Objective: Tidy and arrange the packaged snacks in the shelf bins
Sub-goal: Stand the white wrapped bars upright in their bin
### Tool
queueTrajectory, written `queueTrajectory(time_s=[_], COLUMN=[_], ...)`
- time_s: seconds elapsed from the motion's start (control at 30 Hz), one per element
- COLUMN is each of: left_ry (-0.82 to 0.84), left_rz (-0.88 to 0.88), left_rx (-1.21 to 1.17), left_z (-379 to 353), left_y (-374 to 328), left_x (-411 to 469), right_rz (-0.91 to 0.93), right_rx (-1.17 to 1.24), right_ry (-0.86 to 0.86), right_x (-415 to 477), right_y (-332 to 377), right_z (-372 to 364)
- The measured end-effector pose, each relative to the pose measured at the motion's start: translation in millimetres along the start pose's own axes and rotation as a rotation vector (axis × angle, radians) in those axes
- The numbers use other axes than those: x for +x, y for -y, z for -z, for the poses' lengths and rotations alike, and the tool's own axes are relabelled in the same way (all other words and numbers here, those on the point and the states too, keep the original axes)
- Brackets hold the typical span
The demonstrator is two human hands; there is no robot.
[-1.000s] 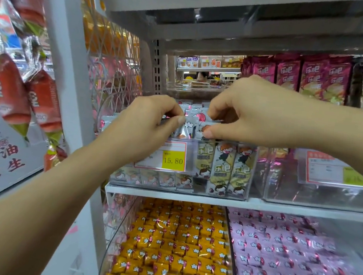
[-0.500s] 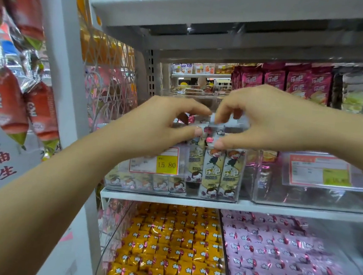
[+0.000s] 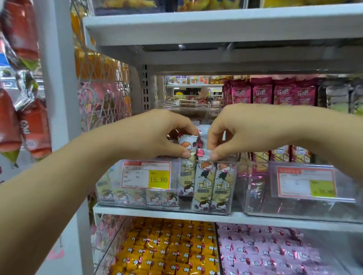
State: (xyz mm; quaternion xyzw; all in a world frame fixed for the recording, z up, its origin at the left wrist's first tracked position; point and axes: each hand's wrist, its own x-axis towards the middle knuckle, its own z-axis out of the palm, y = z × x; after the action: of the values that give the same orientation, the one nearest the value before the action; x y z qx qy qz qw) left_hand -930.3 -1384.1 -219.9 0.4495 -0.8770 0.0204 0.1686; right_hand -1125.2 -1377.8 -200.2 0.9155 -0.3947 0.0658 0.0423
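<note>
Both hands have drawn closer: left hand (image 3: 154, 135) pinches a raised packet (image 3: 186, 141), right hand (image 3: 240, 131) pinches the front packet's top (image 3: 203, 153), nearly seated in the clear bin (image 3: 229, 210)

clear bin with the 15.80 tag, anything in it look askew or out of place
Yes. In the clear bin, one snack pack sits tilted above the upright row, pinched by the left hand. The right hand pinches the top of an upright pack. Low packs lie lower along the front.
</note>
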Motion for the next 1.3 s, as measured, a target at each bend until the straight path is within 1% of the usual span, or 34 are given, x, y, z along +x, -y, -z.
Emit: queueTrajectory(time_s=[0.07,0.33,0.5,0.7,0.87,1.07,1.3], left_ry=[0.026,0.095,0.099,0.120,0.142,0.180,0.208], left_rz=[0.000,0.020,0.015,-0.003,-0.026,0.016,0.036], left_rx=[-0.014,-0.071,-0.050,0.005,0.074,0.002,0.062], left_z=[0.2,9.4,9.6,8.2,9.2,16.1,12.8], left_y=[0.1,-0.5,-0.5,-2.9,-7.1,-5.0,-7.1], left_x=[0.3,4.1,5.4,9.1,12.7,12.3,17.9], right_rz=[-0.002,-0.049,-0.008,0.013,-0.007,-0.048,-0.106], right_rx=[-0.058,-0.141,-0.105,-0.065,-0.062,-0.046,-0.025], right_ry=[-0.016,-0.315,-0.451,-0.495,-0.494,-0.511,-0.570], right_x=[3.2,-2.8,-5.0,-6.0,-5.1,1.9,6.4], right_y=[1.7,2.3,-2.0,-4.2,-3.0,-1.7,-1.5], right_z=[-2.4,-30.2,-41.0,-50.1,-49.1,-47.0,-47.3])
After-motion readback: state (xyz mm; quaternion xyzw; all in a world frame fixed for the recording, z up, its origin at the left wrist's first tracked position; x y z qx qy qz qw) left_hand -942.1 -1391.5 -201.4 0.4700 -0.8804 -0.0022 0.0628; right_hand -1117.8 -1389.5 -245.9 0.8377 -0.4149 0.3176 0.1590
